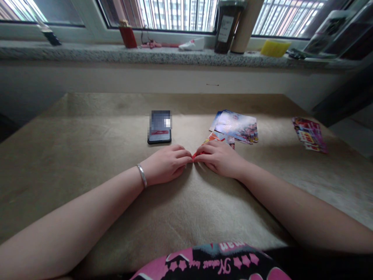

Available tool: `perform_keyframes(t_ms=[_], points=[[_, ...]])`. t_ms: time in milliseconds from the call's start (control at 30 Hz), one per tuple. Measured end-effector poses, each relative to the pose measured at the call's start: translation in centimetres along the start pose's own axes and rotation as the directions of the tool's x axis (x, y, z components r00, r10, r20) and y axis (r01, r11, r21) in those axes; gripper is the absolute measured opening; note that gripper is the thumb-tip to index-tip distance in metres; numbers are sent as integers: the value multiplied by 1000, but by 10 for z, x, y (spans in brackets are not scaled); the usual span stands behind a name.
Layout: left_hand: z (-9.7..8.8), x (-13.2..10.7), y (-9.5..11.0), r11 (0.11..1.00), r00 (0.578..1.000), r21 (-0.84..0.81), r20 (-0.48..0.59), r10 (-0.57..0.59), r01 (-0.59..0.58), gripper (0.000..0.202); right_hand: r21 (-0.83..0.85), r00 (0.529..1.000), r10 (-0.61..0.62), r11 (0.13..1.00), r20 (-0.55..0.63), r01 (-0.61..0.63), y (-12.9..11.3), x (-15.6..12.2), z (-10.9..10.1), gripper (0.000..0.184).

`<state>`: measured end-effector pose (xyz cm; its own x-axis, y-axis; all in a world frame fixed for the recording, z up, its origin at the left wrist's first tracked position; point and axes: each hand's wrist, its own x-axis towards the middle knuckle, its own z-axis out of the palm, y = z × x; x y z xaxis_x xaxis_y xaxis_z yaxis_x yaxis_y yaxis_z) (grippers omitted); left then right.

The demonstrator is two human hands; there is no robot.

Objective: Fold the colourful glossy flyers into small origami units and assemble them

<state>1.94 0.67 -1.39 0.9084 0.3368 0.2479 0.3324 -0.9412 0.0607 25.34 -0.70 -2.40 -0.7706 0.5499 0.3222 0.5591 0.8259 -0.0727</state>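
My left hand (169, 163), with a silver bangle (142, 175) at the wrist, is closed, its fingertips pinching the left end of a small red paper-like piece (194, 156). My right hand (220, 158) is closed on the same piece from the other side, and the fingertips of both hands nearly meet. Most of the red piece is hidden under the fingers, so its kind cannot be made out. Just behind my right hand lies a colourful orange and white printed card (215, 136), partly covered by that hand.
A phone (159, 130) lies beyond my left hand. Several glossy picture cards (237, 123) overlap behind my right hand; more pink-red cards (310, 134) lie far right. On the stone windowsill (175, 56) stand a dark jar (227, 29), a red container (127, 35) and a yellow sponge-like block (274, 48).
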Motion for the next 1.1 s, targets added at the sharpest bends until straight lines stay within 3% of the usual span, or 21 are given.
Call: perform_keyframes(t_ms=[833, 1100], points=[[-1, -1, -1, 1000, 1000, -5, 17, -8, 8, 32, 32, 998, -54, 998, -29, 55, 12, -11, -11, 22], [1, -2, 0, 1000, 999, 6, 33, -29, 29, 27, -129, 995, -28, 991, -95, 16, 6, -11, -10, 21]])
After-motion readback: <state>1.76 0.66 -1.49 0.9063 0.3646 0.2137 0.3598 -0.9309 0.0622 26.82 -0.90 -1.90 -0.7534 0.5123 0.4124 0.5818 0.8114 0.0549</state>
